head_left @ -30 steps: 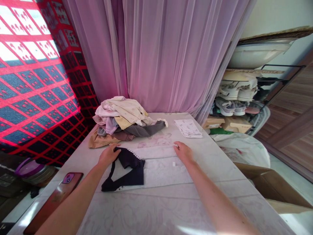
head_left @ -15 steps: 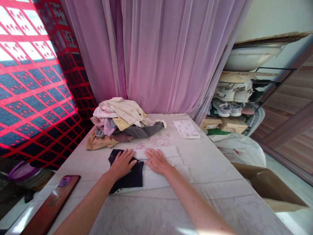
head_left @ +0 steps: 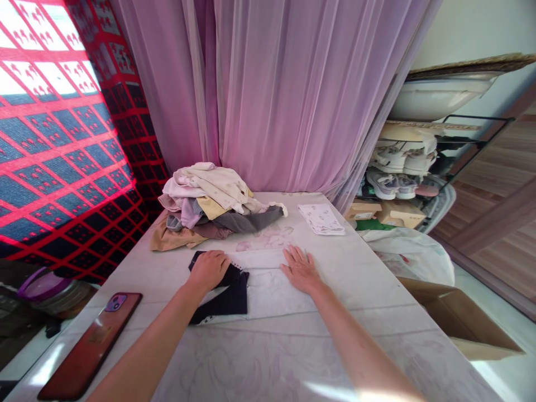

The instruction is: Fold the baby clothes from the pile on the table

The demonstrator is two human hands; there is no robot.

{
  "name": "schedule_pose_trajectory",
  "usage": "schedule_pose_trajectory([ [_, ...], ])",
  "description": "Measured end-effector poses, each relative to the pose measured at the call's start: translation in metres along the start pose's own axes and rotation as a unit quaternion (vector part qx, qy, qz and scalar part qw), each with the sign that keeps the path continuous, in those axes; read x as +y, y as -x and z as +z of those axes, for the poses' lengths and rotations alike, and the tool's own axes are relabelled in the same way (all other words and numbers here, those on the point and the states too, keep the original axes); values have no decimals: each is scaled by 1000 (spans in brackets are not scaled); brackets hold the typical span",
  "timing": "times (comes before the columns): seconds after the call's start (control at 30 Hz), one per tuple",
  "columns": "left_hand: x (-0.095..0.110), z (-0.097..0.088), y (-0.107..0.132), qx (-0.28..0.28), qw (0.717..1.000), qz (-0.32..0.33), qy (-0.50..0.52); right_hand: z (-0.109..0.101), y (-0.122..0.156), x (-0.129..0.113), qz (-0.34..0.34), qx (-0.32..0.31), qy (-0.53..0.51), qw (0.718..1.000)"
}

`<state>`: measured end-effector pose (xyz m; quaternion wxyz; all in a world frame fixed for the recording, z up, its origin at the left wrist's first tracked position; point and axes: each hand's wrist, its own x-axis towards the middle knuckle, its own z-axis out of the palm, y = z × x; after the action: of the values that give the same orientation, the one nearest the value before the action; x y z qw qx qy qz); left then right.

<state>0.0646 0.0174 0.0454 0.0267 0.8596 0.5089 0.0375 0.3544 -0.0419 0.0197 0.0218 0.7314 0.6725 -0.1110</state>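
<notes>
A white garment (head_left: 268,285) with a dark navy part (head_left: 228,293) lies flat on the pale table (head_left: 272,357) before me. My left hand (head_left: 208,269) presses down on the navy part with its fingers bent over the cloth. My right hand (head_left: 299,268) lies flat on the garment's right side, fingers stretched out. Neither hand grips anything.
A heap of mixed clothes (head_left: 209,204) sits at the table's far left. A small folded white cloth (head_left: 321,218) lies at the far right. A red-cased phone (head_left: 92,340) rests at the left edge. A cardboard box (head_left: 460,321) and a shoe rack (head_left: 402,173) stand to the right.
My right hand slid from the garment's middle out to its right side, flattening the cloth. My left hand stayed on the navy part.
</notes>
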Motion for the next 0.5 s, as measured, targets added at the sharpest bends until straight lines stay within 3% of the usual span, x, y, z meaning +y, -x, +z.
schedule_pose_trajectory([
  [0.2, -8, 21, -1, 2, 997, -82, -7, 3, 0, 0, 0, 10, 3, 1000],
  [0.33, -18, 29, 2, 11, 996, -89, 24, 4, 0, 1, -5, 23, 3, 1000],
  [0.4, -20, 28, 9, 34, 996, -71, 38, 5, 0, 0, -7, 28, 1, 1000],
  [0.5, -22, 25, 31, 39, 997, 14, 60, 6, 0, 1, -8, 33, -3, 999],
])
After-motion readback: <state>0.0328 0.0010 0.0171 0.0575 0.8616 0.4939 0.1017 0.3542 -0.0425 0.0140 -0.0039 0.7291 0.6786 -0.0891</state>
